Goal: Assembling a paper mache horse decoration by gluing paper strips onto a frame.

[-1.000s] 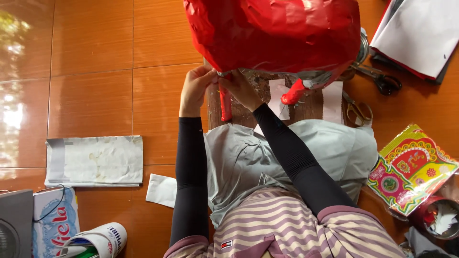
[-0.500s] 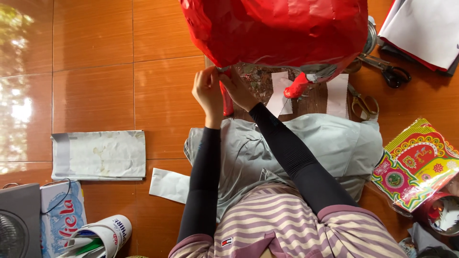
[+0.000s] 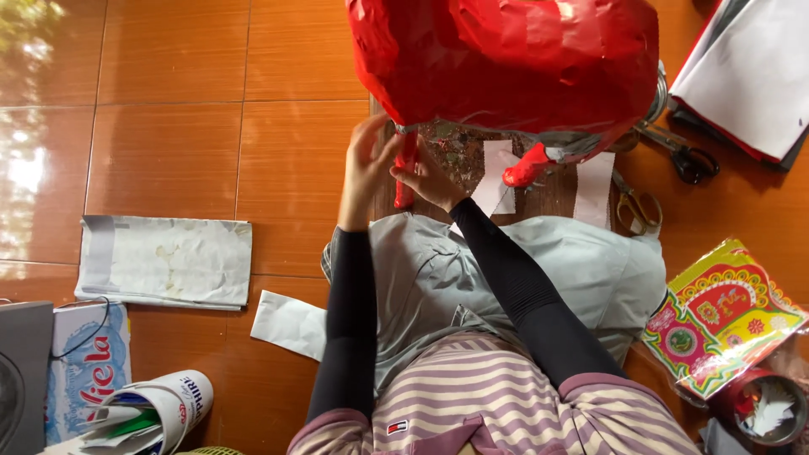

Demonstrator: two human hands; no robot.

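I see left hand (image 3: 368, 164) and right hand (image 3: 425, 181) together pinching red paper figure (image 3: 506, 59) lower edge | light, crushable, I'd grip framed rim above fingers

We see a big red paper shape (image 3: 506, 59) with a shiny silver bottom. Our sleeves (image 3: 350, 329) are black, and our shirt (image 3: 497, 404) has purple and white stripes. The cloth (image 3: 581, 270) on our lap is grey. The floor (image 3: 168, 126) is orange-brown tile. A paper packet (image 3: 725, 312) shows red, yellow and green circles. One pair of scissors (image 3: 636, 206) has yellow handles.
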